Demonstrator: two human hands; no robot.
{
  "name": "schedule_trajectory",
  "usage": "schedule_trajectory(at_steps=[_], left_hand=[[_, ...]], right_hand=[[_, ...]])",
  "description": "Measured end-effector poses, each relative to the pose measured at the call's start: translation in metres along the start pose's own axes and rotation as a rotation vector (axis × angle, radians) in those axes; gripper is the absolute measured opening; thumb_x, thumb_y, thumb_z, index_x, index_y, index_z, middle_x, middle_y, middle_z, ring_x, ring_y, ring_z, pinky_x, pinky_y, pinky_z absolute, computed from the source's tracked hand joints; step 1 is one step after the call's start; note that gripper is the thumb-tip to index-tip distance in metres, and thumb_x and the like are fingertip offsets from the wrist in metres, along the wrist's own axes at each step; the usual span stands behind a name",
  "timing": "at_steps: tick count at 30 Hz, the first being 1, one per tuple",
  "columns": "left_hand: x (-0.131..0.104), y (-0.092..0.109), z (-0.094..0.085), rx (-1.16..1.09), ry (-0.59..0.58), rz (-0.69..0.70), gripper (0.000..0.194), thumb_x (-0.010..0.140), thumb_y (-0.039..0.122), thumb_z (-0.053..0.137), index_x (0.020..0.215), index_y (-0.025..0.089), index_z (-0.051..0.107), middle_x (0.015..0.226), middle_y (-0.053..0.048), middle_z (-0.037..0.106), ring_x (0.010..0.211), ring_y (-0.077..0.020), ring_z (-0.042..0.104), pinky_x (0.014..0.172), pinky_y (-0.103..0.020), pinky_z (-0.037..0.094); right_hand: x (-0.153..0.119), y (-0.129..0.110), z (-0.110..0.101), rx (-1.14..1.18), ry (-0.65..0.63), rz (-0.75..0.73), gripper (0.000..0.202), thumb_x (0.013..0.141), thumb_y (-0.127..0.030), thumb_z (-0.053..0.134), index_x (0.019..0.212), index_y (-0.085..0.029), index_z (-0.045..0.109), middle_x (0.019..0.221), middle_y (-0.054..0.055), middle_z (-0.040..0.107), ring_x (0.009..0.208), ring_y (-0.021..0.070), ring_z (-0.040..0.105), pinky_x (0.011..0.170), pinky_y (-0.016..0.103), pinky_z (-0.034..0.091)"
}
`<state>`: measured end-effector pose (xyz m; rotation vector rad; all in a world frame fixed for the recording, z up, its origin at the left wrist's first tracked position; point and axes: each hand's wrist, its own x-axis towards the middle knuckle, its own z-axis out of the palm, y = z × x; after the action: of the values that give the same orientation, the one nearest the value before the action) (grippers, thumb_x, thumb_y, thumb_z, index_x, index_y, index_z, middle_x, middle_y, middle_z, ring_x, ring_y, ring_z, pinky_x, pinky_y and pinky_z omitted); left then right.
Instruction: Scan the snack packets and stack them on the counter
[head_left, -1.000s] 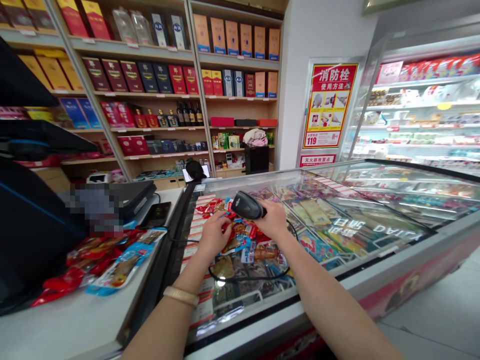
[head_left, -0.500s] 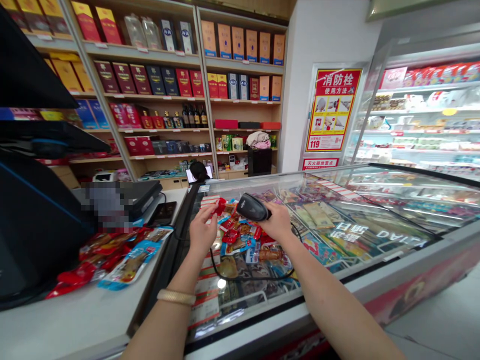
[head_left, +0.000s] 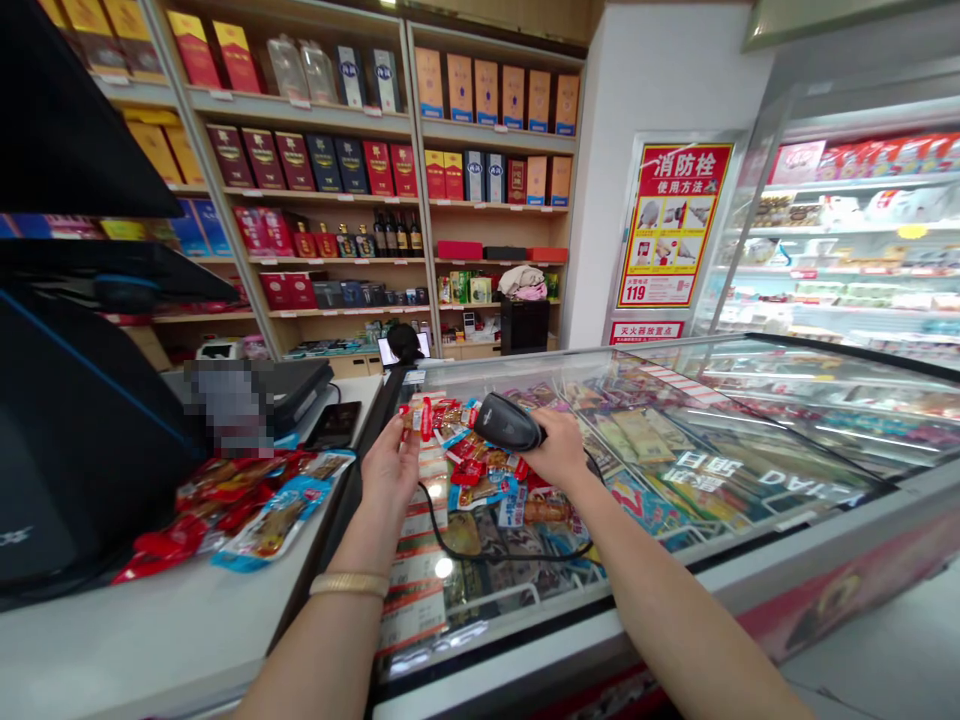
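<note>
My right hand (head_left: 556, 447) grips a black barcode scanner (head_left: 510, 422) by its handle, with the scanner's head turned left. A black cable (head_left: 480, 556) loops from it across the glass. Between the fingertips of my left hand (head_left: 390, 465) is a small red snack packet (head_left: 417, 420), held up a short way left of the scanner's head. Below and between both hands, a pile of red and blue snack packets (head_left: 480, 480) lies on the glass lid of a chest freezer (head_left: 487, 595).
On the white counter (head_left: 150, 640) at left lie more snack packets (head_left: 270, 515), a phone (head_left: 334, 425) and a dark checkout machine (head_left: 67, 430). Behind stand shelves of boxes (head_left: 322, 165). The top of a person's head (head_left: 403, 343) shows beyond the freezer.
My left hand has moved slightly left and turned, so the red packet in its fingers shows more fully. The scanner stays in my right hand, nearly still. The view has shifted a little.
</note>
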<state>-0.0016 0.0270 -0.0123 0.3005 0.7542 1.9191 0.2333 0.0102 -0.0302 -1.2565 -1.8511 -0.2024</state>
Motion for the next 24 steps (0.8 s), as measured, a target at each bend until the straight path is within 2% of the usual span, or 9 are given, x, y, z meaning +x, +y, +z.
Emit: schedule_trajectory(at_steps=[3,7,11,18,24], left_hand=[[0.006,-0.004,-0.007,0.103,0.026,0.148,0.017,0.074,0.002,0.066,0.083,0.015,0.063,0.082,-0.003,0.068,0.078,-0.0115,0.067,0.074,-0.024,0.058],[0.012,-0.010,-0.013,0.331,0.000,0.423,0.028,0.069,0.013,0.072,0.095,0.017,0.062,0.090,-0.002,0.066,0.080,-0.0121,0.066,0.077,-0.029,0.057],[0.009,-0.012,-0.012,0.488,-0.024,0.581,0.035,0.068,0.021,0.074,0.101,0.016,0.062,0.096,-0.004,0.066,0.082,-0.0133,0.065,0.081,-0.031,0.056],[-0.009,-0.008,-0.005,0.577,-0.039,0.656,0.038,0.068,0.023,0.073,0.103,0.015,0.062,0.101,-0.008,0.067,0.087,-0.0171,0.068,0.080,-0.030,0.056],[-0.009,-0.006,-0.005,0.601,-0.028,0.673,0.035,0.069,0.021,0.072,0.101,0.015,0.061,0.100,-0.008,0.068,0.087,-0.0170,0.068,0.082,-0.032,0.056]], right_hand=[[-0.001,-0.006,-0.001,0.036,-0.022,-0.063,0.026,0.068,-0.030,0.071,0.092,-0.021,0.073,0.087,0.005,0.073,0.087,0.0219,0.065,0.076,0.030,0.037],[-0.002,-0.013,-0.002,0.050,-0.079,-0.108,0.023,0.068,-0.028,0.072,0.090,-0.023,0.073,0.088,0.004,0.074,0.086,0.0217,0.065,0.075,0.031,0.036],[-0.002,-0.016,-0.004,0.034,-0.110,-0.093,0.021,0.067,-0.024,0.071,0.088,-0.024,0.073,0.088,0.003,0.074,0.086,0.0213,0.065,0.075,0.031,0.035],[-0.002,-0.017,-0.006,0.018,-0.117,-0.093,0.018,0.069,-0.026,0.071,0.086,-0.024,0.073,0.087,0.003,0.074,0.085,0.0213,0.066,0.074,0.030,0.034],[-0.001,-0.017,-0.006,-0.002,-0.133,-0.086,0.018,0.070,-0.028,0.071,0.087,-0.024,0.072,0.087,0.003,0.074,0.086,0.0212,0.065,0.075,0.030,0.035]])
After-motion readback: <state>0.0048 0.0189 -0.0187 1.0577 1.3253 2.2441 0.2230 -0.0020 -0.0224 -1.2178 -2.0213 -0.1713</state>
